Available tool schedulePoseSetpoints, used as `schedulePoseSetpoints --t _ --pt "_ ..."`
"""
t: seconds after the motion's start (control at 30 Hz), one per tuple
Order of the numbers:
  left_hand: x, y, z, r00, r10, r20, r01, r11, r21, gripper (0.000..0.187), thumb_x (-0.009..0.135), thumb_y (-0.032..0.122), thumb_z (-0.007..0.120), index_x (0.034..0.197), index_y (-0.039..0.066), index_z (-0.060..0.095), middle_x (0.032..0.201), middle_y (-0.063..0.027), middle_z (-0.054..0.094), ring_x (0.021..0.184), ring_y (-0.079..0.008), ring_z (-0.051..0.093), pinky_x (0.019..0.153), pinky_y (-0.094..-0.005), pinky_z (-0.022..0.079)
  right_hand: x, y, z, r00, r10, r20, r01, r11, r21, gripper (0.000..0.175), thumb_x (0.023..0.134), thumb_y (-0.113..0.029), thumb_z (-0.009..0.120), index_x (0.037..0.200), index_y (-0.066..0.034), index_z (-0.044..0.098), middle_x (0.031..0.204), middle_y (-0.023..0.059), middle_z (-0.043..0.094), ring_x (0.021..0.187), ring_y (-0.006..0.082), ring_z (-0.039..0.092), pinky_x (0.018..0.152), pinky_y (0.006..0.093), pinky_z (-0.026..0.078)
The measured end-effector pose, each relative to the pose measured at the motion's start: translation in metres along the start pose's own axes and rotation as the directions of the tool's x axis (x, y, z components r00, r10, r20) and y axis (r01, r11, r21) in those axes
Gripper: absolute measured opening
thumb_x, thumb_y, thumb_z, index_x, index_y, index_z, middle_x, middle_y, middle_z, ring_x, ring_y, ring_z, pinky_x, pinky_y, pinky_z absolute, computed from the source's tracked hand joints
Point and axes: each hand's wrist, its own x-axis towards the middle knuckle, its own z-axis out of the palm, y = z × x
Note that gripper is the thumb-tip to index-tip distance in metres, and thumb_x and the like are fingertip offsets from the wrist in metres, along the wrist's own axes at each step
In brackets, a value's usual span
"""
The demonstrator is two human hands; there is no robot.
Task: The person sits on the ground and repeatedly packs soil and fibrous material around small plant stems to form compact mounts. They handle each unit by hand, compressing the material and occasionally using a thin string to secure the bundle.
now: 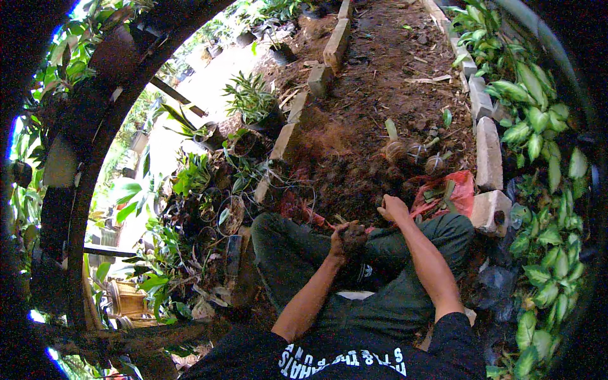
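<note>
My left hand (340, 241) is closed around a dark clump of soil or fibre (355, 234), held low over my crossed legs. At the near edge of a heap of dark, crumbly soil (351, 190), my right hand (394, 209) reaches in with its fingers curled. Whether it grips any soil is hidden by the hand. Just beyond the heap lie three brown balls: one with an upright pale stem piece (395, 151), a string-tied one (417, 153) and another wrapped in light string (434, 165). Red plastic sheeting (463, 190) shows beside the heap, with cut green stem pieces (448, 190) on it.
Bricks (489, 154) edge the soil path (380, 90) on the right, and more bricks (286, 141) line its left. A hollow block (491, 213) sits by my right knee. Variegated leafy plants (539, 118) crowd the right side; potted plants (251, 102) and loose wire (232, 209) lie left.
</note>
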Motion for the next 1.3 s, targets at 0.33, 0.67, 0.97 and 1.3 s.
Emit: schedulePoseSetpoints --t 0.33,0.67,0.97,1.3 --pt "-0.003 0.006 0.007 0.998 0.060 -0.018 -0.061 0.997 -0.037 0.039 0.083 0.033 0.053 0.109 0.005 0.058 0.100 -0.0131 0.064 0.090 -0.0301 0.063 0.085 -0.0431 0.051 -0.006 -0.003 0.005 0.975 -0.129 0.179 0.154 0.979 -0.134 0.077 0.073 -0.014 0.073 0.138 -0.0145 0.032 0.129 0.0187 0.040 0.106 0.0420 0.053 0.087 0.0468 0.048" --pt "-0.003 0.006 0.011 0.993 0.067 -0.094 -0.071 0.997 -0.040 0.041 0.082 0.034 0.051 0.110 0.004 0.057 0.102 -0.0142 0.064 0.092 -0.0321 0.062 0.085 -0.0448 0.051 -0.009 -0.013 0.013 0.989 -0.084 0.122 0.111 0.964 -0.242 0.058 0.071 -0.010 0.073 0.120 -0.0078 0.041 0.118 0.0245 0.046 0.101 0.0414 0.056 0.080 0.0480 0.049" --pt "-0.002 0.005 0.011 0.992 0.066 -0.108 -0.067 0.998 -0.012 0.039 0.083 0.033 0.051 0.110 0.005 0.058 0.102 -0.0147 0.064 0.093 -0.0321 0.062 0.086 -0.0454 0.050 -0.009 0.001 0.017 0.991 -0.126 -0.042 0.113 0.967 -0.229 0.026 0.085 -0.014 0.056 0.105 -0.0026 0.043 0.093 0.0201 0.062 0.088 0.0402 0.061 0.070 0.0509 0.050" --pt "-0.008 0.006 0.020 0.985 0.007 -0.171 -0.023 0.995 -0.093 0.041 0.082 0.033 0.054 0.112 0.006 0.055 0.105 -0.0131 0.064 0.093 -0.0316 0.062 0.084 -0.0457 0.051 -0.007 -0.001 0.004 0.983 0.176 0.045 -0.160 0.955 -0.249 0.061 0.074 -0.032 0.074 0.117 0.0002 0.045 0.103 0.0208 0.064 0.099 0.0354 0.062 0.080 0.0449 0.051"
